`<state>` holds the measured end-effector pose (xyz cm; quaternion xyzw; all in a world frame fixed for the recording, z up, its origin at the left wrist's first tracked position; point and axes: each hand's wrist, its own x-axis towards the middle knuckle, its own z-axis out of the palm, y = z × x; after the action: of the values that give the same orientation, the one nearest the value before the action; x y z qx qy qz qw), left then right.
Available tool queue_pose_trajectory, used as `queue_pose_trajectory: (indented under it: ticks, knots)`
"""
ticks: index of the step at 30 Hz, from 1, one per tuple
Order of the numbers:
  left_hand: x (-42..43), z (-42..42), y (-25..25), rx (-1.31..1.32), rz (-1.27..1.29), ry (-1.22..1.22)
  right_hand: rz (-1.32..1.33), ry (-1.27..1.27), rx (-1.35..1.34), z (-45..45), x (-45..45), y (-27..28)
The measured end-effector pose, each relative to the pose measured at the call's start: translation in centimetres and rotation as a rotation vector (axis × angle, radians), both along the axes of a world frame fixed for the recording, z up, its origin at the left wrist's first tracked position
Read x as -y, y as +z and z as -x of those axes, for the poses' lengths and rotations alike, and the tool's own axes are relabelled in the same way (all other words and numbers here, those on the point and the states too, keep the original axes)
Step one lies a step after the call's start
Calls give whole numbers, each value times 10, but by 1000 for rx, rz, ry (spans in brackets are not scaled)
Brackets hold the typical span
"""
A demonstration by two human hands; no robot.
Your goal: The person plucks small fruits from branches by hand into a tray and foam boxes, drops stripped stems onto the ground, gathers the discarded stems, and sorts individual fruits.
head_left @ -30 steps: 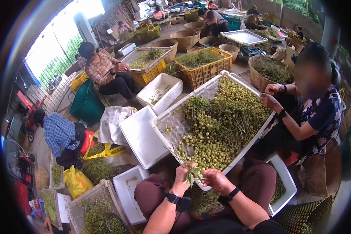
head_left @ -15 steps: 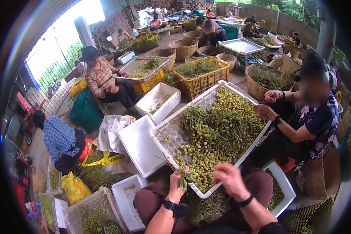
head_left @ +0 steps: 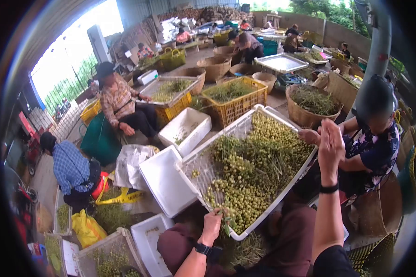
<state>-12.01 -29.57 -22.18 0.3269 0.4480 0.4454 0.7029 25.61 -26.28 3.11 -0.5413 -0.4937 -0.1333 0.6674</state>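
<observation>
My left hand is closed at the near corner of a white mesh tray, around a small sprig with green leaves. Round yellow-green fruits cover much of the tray, mixed with thin green and brown stems. Up off the tray's right side, my right hand is raised with its fingers stretched upward, and I see nothing held in it. Across from me, a co-worker's hand is at the tray's right edge.
White foam boxes stand left of the tray. Behind it are a yellow crate of stems and a woven basket. Another fruit tray lies lower left. Co-workers sit at left and right, with more people farther back.
My right hand has swung up and right, away from the tray's near side. My left hand stays at the corner with the sprig. The co-worker at right has lowered their head.
</observation>
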Motion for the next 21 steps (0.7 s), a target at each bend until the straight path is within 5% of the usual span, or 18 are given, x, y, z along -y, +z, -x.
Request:
queue_pose_trajectory:
  ticks: [4,8,12,14,21]
  knots:
    - [-4,0,8,-24,-39,-108,340,294,-450,29,43,-62]
    - [-3,-7,24,79,-51,-186,395,417,-769,67,61,-120]
    - [4,-3,44,419,11,-240,708,617,-671,114,71,-151]
    - [4,-4,57,281,25,-230,824,791,-595,134,75,-175]
    - [6,-1,61,222,140,-267,914,1106,-1034,178,91,-195]
